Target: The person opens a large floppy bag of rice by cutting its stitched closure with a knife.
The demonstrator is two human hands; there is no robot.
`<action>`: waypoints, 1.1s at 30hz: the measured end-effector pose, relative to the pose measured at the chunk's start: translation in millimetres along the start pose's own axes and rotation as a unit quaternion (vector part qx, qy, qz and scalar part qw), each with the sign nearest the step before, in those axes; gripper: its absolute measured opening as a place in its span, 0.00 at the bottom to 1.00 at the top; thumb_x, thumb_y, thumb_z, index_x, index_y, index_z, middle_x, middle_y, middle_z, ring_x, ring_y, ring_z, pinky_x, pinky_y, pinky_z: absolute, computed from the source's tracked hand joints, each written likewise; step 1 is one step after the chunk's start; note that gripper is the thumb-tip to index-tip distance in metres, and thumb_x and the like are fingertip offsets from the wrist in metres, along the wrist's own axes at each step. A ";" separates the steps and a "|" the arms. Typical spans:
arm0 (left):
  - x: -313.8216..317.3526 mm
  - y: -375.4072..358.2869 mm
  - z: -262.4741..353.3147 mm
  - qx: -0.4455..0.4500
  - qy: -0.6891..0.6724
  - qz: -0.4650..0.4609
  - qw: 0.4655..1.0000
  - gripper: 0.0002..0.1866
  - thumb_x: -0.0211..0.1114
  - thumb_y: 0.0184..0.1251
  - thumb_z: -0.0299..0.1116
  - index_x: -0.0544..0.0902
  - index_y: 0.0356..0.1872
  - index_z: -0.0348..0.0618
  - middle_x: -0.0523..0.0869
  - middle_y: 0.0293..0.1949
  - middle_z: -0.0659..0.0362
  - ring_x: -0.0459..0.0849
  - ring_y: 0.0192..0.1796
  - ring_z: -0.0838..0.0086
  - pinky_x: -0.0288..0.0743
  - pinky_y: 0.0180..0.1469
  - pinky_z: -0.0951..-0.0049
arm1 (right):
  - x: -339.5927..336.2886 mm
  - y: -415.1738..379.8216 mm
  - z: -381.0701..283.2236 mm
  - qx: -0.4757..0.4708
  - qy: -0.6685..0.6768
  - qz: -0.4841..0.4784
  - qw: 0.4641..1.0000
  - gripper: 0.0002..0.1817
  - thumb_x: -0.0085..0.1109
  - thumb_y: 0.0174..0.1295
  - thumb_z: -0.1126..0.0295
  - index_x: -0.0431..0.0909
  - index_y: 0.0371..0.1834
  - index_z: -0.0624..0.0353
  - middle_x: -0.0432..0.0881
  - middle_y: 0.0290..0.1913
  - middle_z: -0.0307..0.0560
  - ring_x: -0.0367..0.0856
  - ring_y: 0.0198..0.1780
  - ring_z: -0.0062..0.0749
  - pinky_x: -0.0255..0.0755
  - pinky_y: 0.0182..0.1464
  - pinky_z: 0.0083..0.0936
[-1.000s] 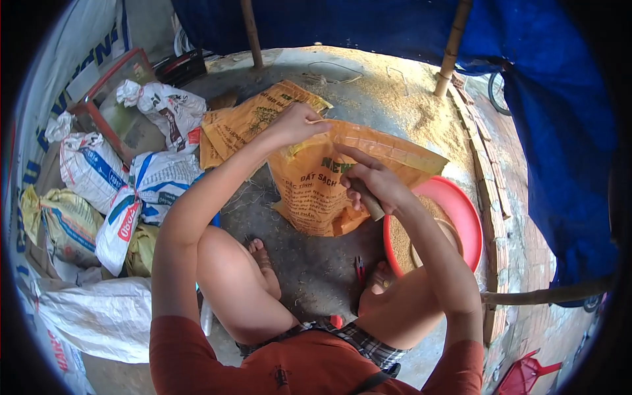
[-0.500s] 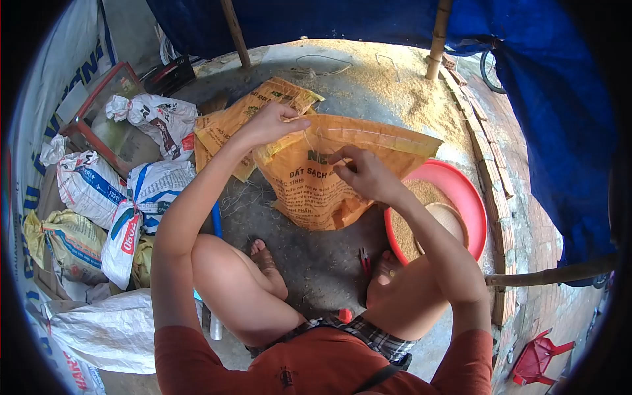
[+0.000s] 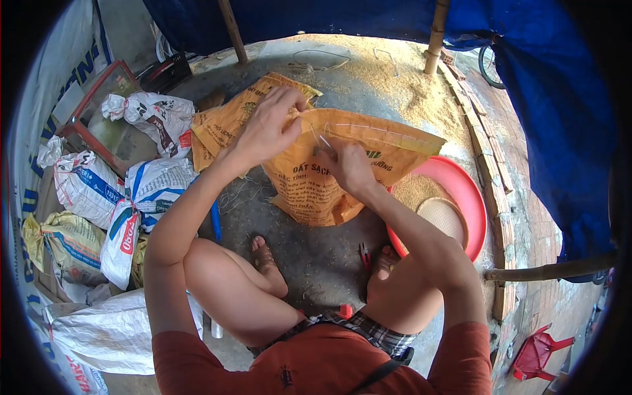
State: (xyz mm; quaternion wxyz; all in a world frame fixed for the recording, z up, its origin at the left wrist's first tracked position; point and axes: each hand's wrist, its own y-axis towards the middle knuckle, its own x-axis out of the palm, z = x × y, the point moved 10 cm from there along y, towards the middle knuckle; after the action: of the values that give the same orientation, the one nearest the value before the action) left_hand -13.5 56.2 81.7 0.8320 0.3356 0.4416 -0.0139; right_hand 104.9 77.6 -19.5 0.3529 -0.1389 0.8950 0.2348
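An orange printed sack (image 3: 309, 187) hangs upright between my knees, a line of white stitching along its top edge. My left hand (image 3: 271, 125) is closed at the sack's upper left corner, its fingers bent over the edge. My right hand (image 3: 352, 168) is closed in front of the printed face, just below the seam, pinching a thin pale needle-like piece (image 3: 324, 141) that points up and left. A second orange sack (image 3: 227, 125) lies on the ground behind my left hand.
Filled white bags (image 3: 89, 187) crowd the left. A red basin (image 3: 477, 210) of grain with a round sieve (image 3: 442, 220) stands right of the sack. Red-handled pliers (image 3: 365, 257) lie by my right foot. Husks (image 3: 421, 99) cover ground ahead; a red stool (image 3: 536, 354) is at lower right.
My left hand has turned and lifted slightly at the sack's corner. My right hand has turned and its fingers have closed; the thin pale piece now shows. The sack has shifted slightly upward.
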 end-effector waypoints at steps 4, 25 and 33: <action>9.8 -12.2 38.3 0.160 0.079 -0.003 0.984 0.14 0.62 0.47 0.24 0.75 0.38 0.38 0.75 0.40 0.53 0.73 0.51 0.59 0.66 0.56 0.62 | 1.1 3.5 3.7 0.021 0.141 0.010 0.990 0.09 0.59 0.58 0.68 0.78 0.31 0.65 0.79 0.22 0.52 0.79 0.23 0.38 0.72 0.29 0.34; 20.7 -26.3 29.7 0.173 0.142 0.067 0.972 0.05 0.67 0.49 0.30 0.81 0.27 0.43 0.77 0.35 0.60 0.71 0.50 0.63 0.63 0.57 0.59 | 20.0 -13.4 24.9 0.249 0.372 -0.092 0.890 0.14 0.61 0.59 0.61 0.76 0.27 0.63 0.68 0.13 0.36 0.64 0.11 0.16 0.57 0.11 0.17; 14.5 -27.7 33.2 0.168 0.176 0.097 0.965 0.11 0.66 0.48 0.28 0.80 0.36 0.45 0.75 0.39 0.59 0.70 0.51 0.64 0.61 0.59 0.59 | -0.6 -5.4 20.9 0.204 0.199 -0.035 0.958 0.10 0.57 0.60 0.68 0.77 0.29 0.65 0.78 0.20 0.46 0.75 0.18 0.26 0.69 0.22 0.28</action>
State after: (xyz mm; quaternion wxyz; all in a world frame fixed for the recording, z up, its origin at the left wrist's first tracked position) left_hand 10.6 19.8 68.5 0.6702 0.5084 0.5381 0.0520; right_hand 119.4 83.9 -34.2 0.1961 -0.1389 0.9707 0.0019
